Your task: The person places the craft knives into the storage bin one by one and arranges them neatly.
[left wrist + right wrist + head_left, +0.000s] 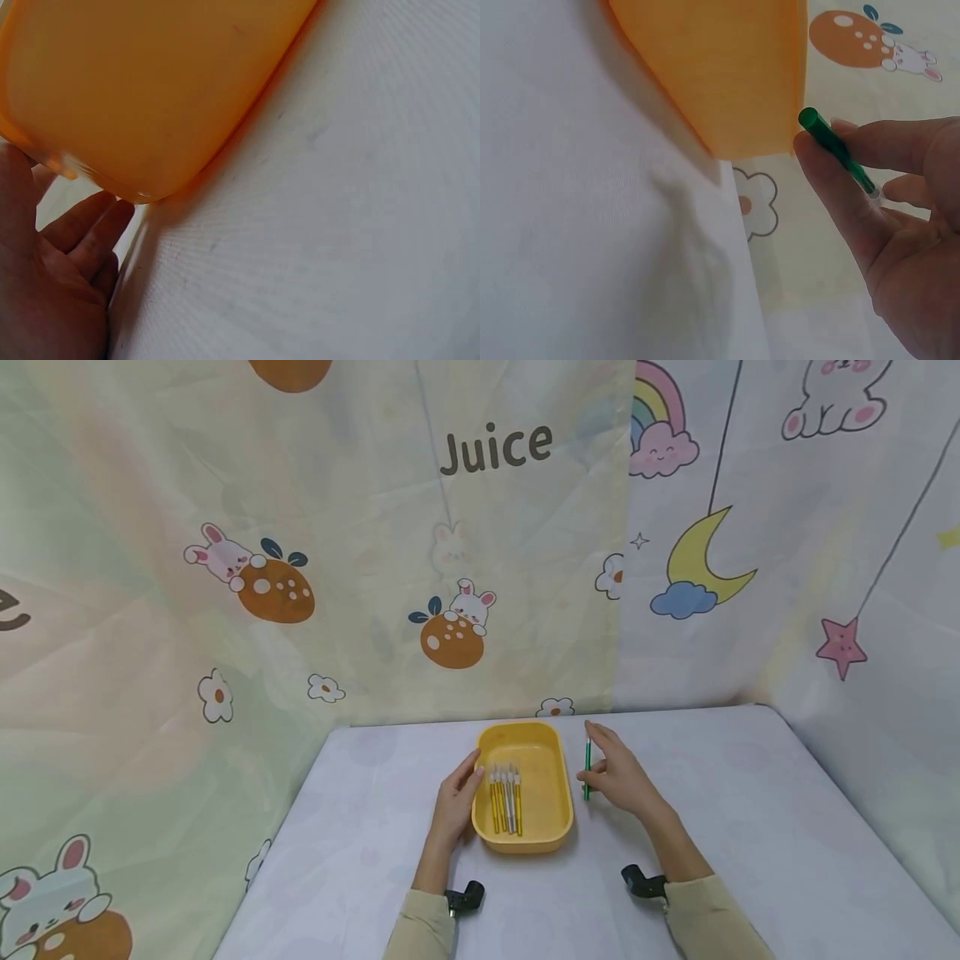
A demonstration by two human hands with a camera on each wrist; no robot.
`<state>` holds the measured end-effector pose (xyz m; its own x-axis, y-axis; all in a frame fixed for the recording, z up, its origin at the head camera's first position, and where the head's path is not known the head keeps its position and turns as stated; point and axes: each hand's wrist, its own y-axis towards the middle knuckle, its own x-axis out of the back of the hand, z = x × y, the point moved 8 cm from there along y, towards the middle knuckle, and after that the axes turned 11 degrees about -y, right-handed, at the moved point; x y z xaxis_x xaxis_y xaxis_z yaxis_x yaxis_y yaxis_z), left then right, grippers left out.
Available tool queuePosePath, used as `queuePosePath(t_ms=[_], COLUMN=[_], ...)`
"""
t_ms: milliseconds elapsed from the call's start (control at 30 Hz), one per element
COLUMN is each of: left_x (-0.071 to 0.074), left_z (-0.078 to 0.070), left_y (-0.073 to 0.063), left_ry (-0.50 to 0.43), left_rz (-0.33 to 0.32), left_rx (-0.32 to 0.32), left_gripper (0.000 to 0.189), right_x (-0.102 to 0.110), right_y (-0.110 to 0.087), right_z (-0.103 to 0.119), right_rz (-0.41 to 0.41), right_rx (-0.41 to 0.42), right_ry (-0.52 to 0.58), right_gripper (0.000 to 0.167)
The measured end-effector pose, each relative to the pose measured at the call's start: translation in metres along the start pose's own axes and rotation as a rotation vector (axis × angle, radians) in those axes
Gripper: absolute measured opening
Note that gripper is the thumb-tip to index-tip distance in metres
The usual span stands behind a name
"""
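My left hand (453,800) holds the left side of a yellow plastic tray (549,793), thumb at the rim and fingertips against the outer wall. Inside the tray several slim pen-like tools (506,806), yellow and silver with pale tips, lie side by side. To the right of the tray, my right hand (618,774) pinches a slim green pen-like tool (830,141) between thumb and fingers. In the head view its pale end points away from me. The right wrist view shows its thick green end towards the camera.
A white cloth covers the table (720,827). Behind it hangs a printed curtain (360,527) with bunnies and fruit. Black wrist cameras sit at the left cuff (467,897) and the right cuff (642,882).
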<state>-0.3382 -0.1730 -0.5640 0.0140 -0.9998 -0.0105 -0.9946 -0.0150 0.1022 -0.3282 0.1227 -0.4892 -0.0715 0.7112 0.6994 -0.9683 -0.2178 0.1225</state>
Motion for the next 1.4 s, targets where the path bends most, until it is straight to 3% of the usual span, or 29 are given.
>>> queuePosePath(t_ms=[567,833,1400], left_x=[0.001,0.001,0.001], left_z=[0.001,0.000,-0.001], left_y=[0.000,0.000,-0.001], left_ry=[-0.003,0.004,0.003], left_rz=[0.002,0.006,0.006], left_rx=[0.004,-0.011,-0.008], left_gripper=[0.045,0.045,0.044], right_x=[-0.011,-0.014,-0.038], right_y=[0.005,0.004,0.009], right_z=[0.012,0.022,0.043], right_rz=[-0.022,-0.034,0.015], right_rx=[-0.017,0.009,0.037], right_ry=[-0.001,0.070,0.094], right_gripper=[0.096,0.097,0.097])
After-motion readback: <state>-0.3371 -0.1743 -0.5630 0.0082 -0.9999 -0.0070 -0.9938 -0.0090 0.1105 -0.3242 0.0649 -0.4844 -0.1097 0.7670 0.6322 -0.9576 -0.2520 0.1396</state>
